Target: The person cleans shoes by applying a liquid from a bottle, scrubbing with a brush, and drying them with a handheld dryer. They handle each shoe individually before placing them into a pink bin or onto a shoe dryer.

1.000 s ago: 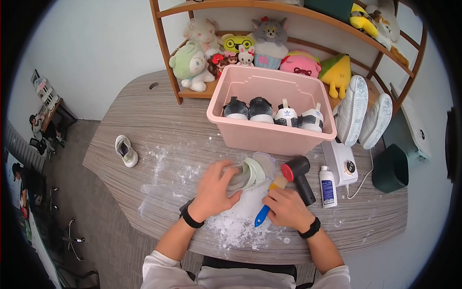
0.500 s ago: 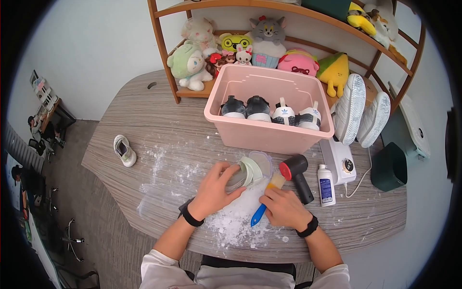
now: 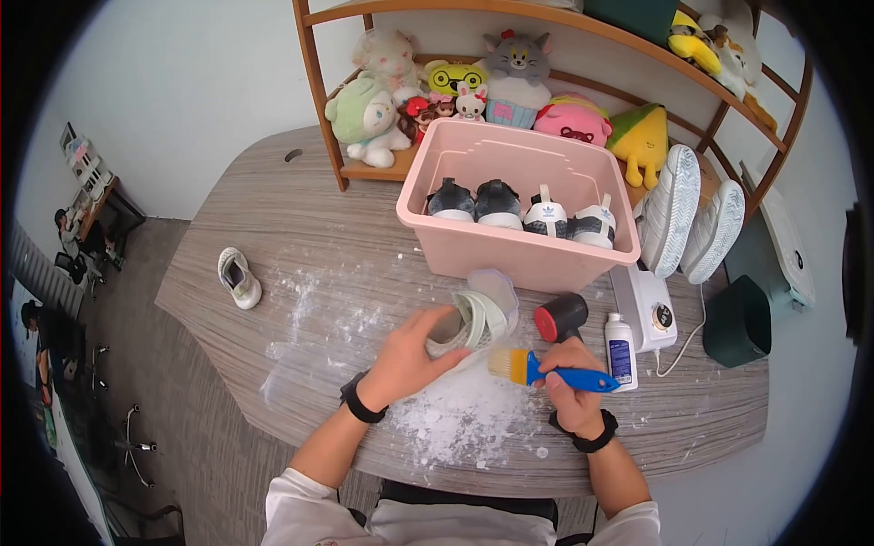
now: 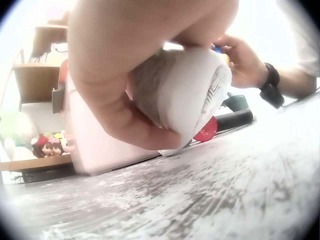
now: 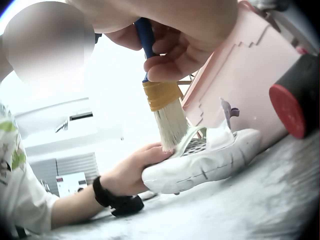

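My left hand (image 3: 410, 364) grips a pale shoe (image 3: 455, 332) from its left side, over the powdered part of the table. In the left wrist view the fingers curl round the white sole (image 4: 187, 95). The right hand (image 3: 575, 391) pinches a blue-handled brush (image 3: 583, 379), its bristles pointing left at the shoe. Seen from the right wrist, the pale bristles (image 5: 171, 125) are at the upper of the shoe (image 5: 205, 162), close to the left hand's fingertips; whether they touch the shoe I cannot tell. A translucent lilac piece (image 3: 496, 289) stands at the shoe's far side.
Behind is a pink bin (image 3: 519, 250) holding shoes. To the right are a black-and-red dryer (image 3: 562, 317), a white bottle (image 3: 621, 350), a white device (image 3: 645, 305) with two upright shoes, and a green bin (image 3: 739, 318). Another small shoe (image 3: 239, 278) lies far left. White powder (image 3: 455, 428) covers the front.
The right hand has turned the brush from a slanted hold to nearly level, its handle now pointing right over the dryer's handle. My left hand still holds the shoe, which is slightly shifted.
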